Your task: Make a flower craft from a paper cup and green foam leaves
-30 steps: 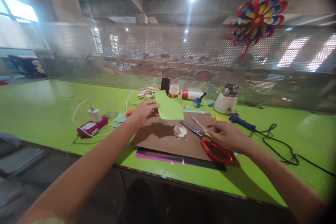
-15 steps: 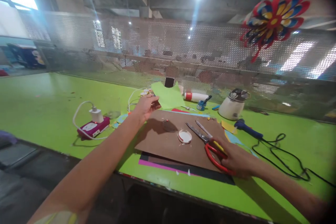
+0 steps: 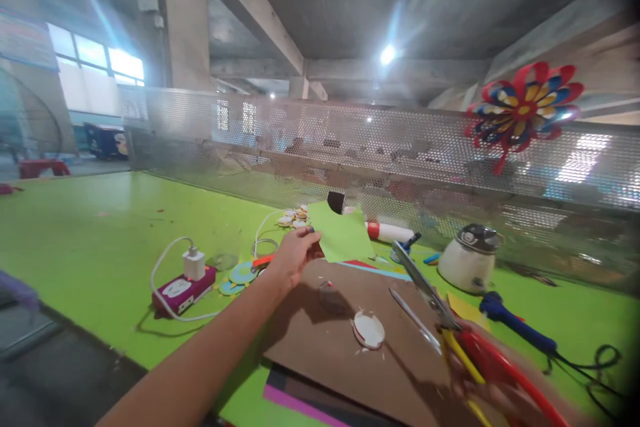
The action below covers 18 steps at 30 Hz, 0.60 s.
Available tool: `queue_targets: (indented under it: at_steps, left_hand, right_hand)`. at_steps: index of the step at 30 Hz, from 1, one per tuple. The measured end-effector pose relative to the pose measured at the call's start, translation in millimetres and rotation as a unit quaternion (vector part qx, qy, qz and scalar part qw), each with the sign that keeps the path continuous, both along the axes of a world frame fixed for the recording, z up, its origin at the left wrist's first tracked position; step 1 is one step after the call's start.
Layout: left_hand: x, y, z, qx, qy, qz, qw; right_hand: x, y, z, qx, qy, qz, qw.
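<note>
My left hand (image 3: pixel 299 255) is closed on the edge of a light green paper sheet (image 3: pixel 345 239) with a curved notch cut in its top. The sheet is raised above the table. In my right hand (image 3: pixel 473 383) are scissors (image 3: pixel 427 290) with red and yellow handles, held off the table with the blades pointing up and left. Motion blurs that hand in part. Below lies a brown sheet (image 3: pixel 320 340); on it are a round white disc (image 3: pixel 369 330), a clear round piece (image 3: pixel 330 293) and a slim silver pen-like tool (image 3: pixel 415 321).
A purple power strip (image 3: pixel 185 290) with a white plug stands left. At the right are a white kettle-shaped container (image 3: pixel 467 260) and a blue-handled corded tool (image 3: pixel 520 327). Behind are a white roll (image 3: pixel 395 233), a perforated screen (image 3: pixel 425 147) and a paper flower (image 3: pixel 523 110).
My right hand has lifted the scissors off the brown sheet, their tips now angled up. The left hand still holds the green paper. The view has tilted upward.
</note>
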<state>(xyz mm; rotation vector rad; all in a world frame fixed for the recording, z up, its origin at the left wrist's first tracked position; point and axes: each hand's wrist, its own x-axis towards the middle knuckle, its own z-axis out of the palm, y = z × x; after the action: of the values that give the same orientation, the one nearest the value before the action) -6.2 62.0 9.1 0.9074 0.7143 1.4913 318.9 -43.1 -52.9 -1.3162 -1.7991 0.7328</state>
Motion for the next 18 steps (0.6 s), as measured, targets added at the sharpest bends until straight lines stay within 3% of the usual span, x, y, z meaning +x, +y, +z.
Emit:
queue_targets:
  at_steps: [3,7,10,18]
  left_hand:
    - [-2.7,1.9,10.8,0.025,-0.015,0.009,1.0]
    - [-3.7,1.7,18.4,0.049,-0.043,0.03,0.997]
    - [-2.3,0.0,16.8,0.054,-0.054,0.033,0.997]
    - [0.9,-5.6,4.7,0.058,-0.063,0.022,0.996]
  right_hand:
    - [-25.2,-10.2,-5.6,-0.105,0.093,0.036,0.989]
    - [-54.9,-23.0,-1.3,-0.041,0.054,0.003,0.998]
    - [-70.6,-23.7,12.1,0.007,-0.033,0.031,0.999]
    - [-108.6,-15.4,41.9,-0.04,-0.03,0.058,0.997]
